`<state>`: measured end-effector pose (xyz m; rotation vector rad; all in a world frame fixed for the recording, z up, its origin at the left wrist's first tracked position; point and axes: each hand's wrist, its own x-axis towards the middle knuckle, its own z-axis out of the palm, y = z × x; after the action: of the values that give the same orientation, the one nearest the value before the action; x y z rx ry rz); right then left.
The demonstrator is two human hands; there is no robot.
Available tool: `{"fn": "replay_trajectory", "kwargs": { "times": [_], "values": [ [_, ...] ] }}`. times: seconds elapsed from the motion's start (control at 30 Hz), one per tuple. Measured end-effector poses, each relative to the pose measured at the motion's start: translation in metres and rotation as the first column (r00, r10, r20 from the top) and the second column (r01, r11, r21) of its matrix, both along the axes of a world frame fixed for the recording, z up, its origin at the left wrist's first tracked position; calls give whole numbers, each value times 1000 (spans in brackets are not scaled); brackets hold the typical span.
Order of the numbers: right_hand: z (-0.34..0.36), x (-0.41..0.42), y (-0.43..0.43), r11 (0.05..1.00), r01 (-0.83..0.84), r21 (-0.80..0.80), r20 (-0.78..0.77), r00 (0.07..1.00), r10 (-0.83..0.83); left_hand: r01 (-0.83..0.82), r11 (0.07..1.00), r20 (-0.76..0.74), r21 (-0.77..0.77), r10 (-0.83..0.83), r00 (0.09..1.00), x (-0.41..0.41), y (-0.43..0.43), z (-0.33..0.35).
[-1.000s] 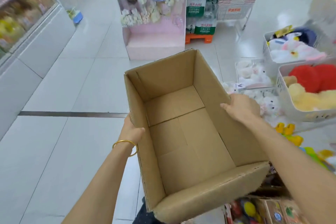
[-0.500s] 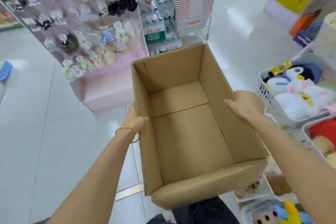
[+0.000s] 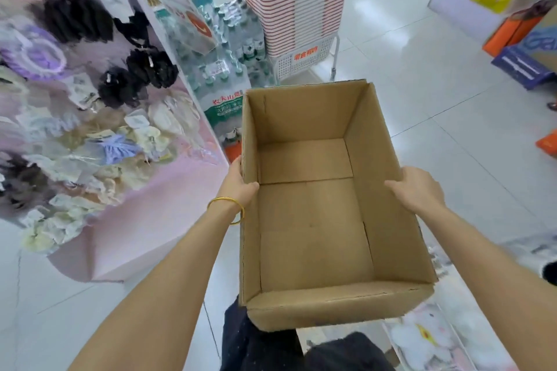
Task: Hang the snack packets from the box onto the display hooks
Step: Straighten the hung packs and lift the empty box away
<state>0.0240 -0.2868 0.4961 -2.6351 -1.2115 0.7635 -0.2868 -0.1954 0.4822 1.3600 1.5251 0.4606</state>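
I carry an open brown cardboard box in front of my body, above the shop floor. Its inside is bare cardboard, with no packets in it. My left hand grips the left wall, thumb hooked over the rim, a gold bangle on the wrist. My right hand grips the right wall, with the thumb inside the box and the other fingers hidden behind the wall. No snack packets are in view.
A pink display stand hung with hair accessories fills the left. Shrink-wrapped water bottle packs and a tall stack of red-and-white baskets stand ahead. Coloured cartons sit at the far right, plush toys at the lower right.
My view has swung right and moved closer to the pink stand and the basket stack. The plush bins slid off to the lower right. Both hands keep their hold on the box.
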Motion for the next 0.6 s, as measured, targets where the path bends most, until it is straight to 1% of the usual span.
{"fn": "replay_trajectory", "kwargs": {
  "times": [0.1,0.23,0.33,0.4,0.47,0.6],
  "values": [
    [-43,10,70,993,109,-33,1,994,-109,101,995,-82,18,-99,992,31,96,-37],
    [-121,11,152,956,273,-104,6,962,-274,216,973,-290,-82,-231,929,74,219,-111],
    [-197,2,203,907,400,-132,-23,914,-406,272,951,-369,-149,-308,877,98,298,-185],
    [-248,-10,231,860,483,-164,-75,863,-499,273,943,-398,-188,-327,857,108,338,-235],
    [-302,-25,253,797,569,-202,-133,790,-598,285,936,-414,-207,-348,841,113,371,-286],
    [-410,-58,290,686,683,-250,-246,640,-728,336,923,-442,-187,-385,810,106,418,-384]
  ]
}}
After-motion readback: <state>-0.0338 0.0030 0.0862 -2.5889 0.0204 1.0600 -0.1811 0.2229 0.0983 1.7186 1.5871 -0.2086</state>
